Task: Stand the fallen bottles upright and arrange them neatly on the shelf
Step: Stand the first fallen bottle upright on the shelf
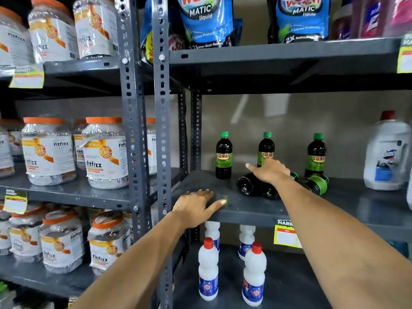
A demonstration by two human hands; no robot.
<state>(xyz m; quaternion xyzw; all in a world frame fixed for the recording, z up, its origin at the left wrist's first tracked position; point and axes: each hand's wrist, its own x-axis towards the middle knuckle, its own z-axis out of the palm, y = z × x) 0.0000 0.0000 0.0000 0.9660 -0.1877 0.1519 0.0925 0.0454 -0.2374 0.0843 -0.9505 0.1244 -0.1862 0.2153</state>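
Three dark Sunny bottles with green caps stand upright at the back of the grey shelf (245,210): one at the left (223,156), one in the middle (266,150), one at the right (316,156). In front of them dark bottles lie on their sides: one with its base toward me (246,185), another beside it (269,192), and one with a green label (316,185) farther right. My right hand (268,172) rests on top of the fallen bottles, fingers spread. My left hand (196,207) lies flat on the shelf's front edge, holding nothing.
A large white jug with a red cap (386,152) stands at the shelf's right. White bottles with red caps (208,268) stand on the shelf below. Detergent pouches (206,21) fill the shelf above. Jars with orange lids (49,150) fill the left rack beyond the steel uprights (162,130).
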